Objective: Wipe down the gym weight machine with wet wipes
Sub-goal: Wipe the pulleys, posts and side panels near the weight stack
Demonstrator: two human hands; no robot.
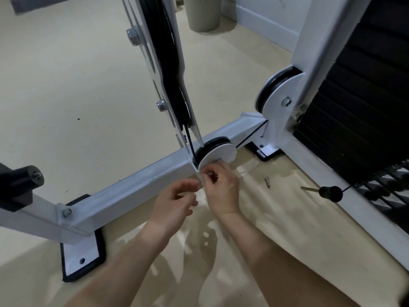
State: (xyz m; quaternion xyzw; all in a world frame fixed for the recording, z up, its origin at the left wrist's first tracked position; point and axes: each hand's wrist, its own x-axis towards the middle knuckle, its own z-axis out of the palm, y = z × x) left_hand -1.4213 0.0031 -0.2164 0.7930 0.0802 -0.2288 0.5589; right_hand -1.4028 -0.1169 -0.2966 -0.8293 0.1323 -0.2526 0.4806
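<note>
The white weight machine's floor beam (pixel 141 185) runs from the lower left up to the upright by the black weight stack (pixel 358 103). A low pulley (pixel 215 149) with a black cable sits on the beam. Both my hands are just in front of that pulley. My right hand (pixel 222 189) has its fingers curled and pinches a small white wet wipe (pixel 201 185) at the pulley bracket's lower edge. My left hand (pixel 177 200) is beside it with fingers curled, and seems to hold the wipe's other end. The wipe is blurred and mostly hidden.
A second pulley (pixel 276 94) sits on the upright at the right. The selector pin (pixel 329 192) on a coiled cord lies by the stack. A black-capped bar (pixel 24 178) sticks out at the left. A pale cylinder (pixel 202 14) stands on the beige floor behind.
</note>
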